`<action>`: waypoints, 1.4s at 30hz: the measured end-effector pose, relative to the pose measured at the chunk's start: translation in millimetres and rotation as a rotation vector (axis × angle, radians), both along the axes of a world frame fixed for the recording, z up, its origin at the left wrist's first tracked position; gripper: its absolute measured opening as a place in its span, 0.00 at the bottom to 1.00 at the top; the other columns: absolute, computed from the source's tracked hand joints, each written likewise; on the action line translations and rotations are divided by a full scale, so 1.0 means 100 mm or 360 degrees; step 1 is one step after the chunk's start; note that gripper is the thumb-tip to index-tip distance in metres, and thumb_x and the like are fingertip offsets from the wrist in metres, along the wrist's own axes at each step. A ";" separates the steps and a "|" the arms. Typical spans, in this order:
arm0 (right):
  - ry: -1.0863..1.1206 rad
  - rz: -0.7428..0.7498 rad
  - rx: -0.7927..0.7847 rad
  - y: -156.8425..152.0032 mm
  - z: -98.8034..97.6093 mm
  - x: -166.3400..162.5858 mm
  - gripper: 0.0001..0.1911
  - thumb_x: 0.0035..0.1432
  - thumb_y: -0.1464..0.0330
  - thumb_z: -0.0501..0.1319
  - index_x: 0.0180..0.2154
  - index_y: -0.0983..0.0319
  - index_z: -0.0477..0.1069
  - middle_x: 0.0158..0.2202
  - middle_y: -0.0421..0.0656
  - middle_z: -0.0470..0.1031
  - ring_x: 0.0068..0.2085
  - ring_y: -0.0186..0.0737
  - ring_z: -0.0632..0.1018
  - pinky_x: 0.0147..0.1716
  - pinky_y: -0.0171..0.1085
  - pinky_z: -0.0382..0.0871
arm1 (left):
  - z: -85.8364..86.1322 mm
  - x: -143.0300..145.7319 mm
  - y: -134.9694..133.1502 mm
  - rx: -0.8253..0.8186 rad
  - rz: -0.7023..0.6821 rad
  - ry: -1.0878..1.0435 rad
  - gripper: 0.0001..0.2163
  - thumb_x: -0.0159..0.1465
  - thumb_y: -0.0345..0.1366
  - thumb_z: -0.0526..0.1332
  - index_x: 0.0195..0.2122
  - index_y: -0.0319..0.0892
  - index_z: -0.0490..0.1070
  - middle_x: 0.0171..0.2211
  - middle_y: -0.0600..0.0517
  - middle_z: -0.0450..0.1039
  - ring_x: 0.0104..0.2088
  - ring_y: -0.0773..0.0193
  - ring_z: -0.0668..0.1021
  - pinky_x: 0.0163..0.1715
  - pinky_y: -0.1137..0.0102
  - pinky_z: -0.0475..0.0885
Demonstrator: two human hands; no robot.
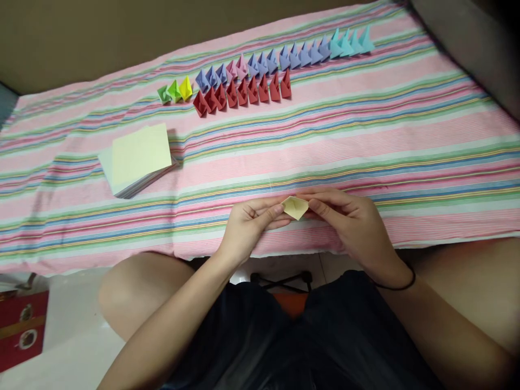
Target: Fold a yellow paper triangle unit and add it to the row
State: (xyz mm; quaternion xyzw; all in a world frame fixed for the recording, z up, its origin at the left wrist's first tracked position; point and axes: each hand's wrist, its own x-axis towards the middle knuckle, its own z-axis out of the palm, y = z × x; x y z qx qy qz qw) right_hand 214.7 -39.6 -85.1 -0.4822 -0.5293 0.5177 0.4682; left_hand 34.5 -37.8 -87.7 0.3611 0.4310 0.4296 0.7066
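A small folded piece of pale yellow paper (295, 207) is pinched between both my hands near the front edge of the striped cloth. My left hand (248, 223) grips its left end with thumb and fingers closed. Closed on the paper's right end is my right hand (352, 221), which wears a thin black band at the wrist. Both hands hover just above the cloth.
A stack of pale yellow square sheets (138, 158) lies to the left on the pink striped cloth (365, 141). Several folded paper boats stand in rows at the back: green and yellow (175, 90), red (244, 92), purple and pink (268, 63), teal (351, 42). A red box (22, 330) sits on the floor, lower left.
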 end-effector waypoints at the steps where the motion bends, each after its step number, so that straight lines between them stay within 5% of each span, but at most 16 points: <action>1: 0.0030 0.0026 -0.0013 0.00 0.00 0.00 0.07 0.58 0.65 0.63 0.36 0.51 0.80 0.44 0.39 0.79 0.43 0.43 0.80 0.41 0.42 0.79 | 0.00 0.00 0.00 0.0016 0.0005 0.0012 0.07 0.57 0.35 0.67 0.38 0.43 0.80 0.36 0.50 0.82 0.35 0.65 0.82 0.40 0.73 0.78; 7: 0.0060 0.0143 0.0057 -0.01 -0.03 0.00 0.12 0.55 0.68 0.65 0.42 0.51 0.78 0.45 0.39 0.78 0.48 0.44 0.78 0.48 0.43 0.76 | 0.02 0.01 0.00 0.0134 0.0099 0.0152 0.08 0.57 0.36 0.68 0.36 0.42 0.80 0.33 0.50 0.82 0.32 0.63 0.83 0.36 0.72 0.78; 16: -0.0123 -0.0124 0.0251 -0.10 -0.01 -0.03 0.10 0.52 0.69 0.68 0.38 0.53 0.78 0.38 0.38 0.80 0.39 0.40 0.80 0.41 0.40 0.78 | 0.09 0.03 -0.06 0.0536 0.0019 0.0502 0.11 0.57 0.37 0.67 0.41 0.41 0.77 0.30 0.51 0.80 0.31 0.64 0.82 0.35 0.71 0.77; 20: -0.0163 -0.0124 0.0195 -0.11 0.02 -0.03 0.07 0.49 0.67 0.70 0.35 0.54 0.79 0.34 0.38 0.81 0.35 0.40 0.81 0.38 0.40 0.78 | 0.12 0.02 -0.06 0.0787 0.0089 0.0831 0.09 0.52 0.34 0.70 0.35 0.41 0.78 0.30 0.51 0.79 0.30 0.66 0.79 0.27 0.76 0.73; 31: 0.0209 0.0150 -0.0363 -0.03 -0.03 -0.02 0.10 0.49 0.60 0.69 0.32 0.58 0.79 0.25 0.39 0.79 0.28 0.35 0.79 0.29 0.33 0.76 | 0.12 0.02 -0.03 0.0006 -0.0108 0.0361 0.08 0.53 0.36 0.69 0.30 0.37 0.76 0.23 0.51 0.78 0.24 0.68 0.78 0.27 0.75 0.74; 42: 0.0064 0.0124 -0.0349 -0.04 -0.01 -0.01 0.11 0.52 0.59 0.67 0.30 0.60 0.77 0.24 0.40 0.78 0.27 0.35 0.79 0.29 0.33 0.76 | 0.11 0.02 -0.02 0.0091 -0.0211 0.0368 0.11 0.53 0.36 0.70 0.35 0.37 0.77 0.27 0.50 0.79 0.28 0.68 0.79 0.32 0.74 0.74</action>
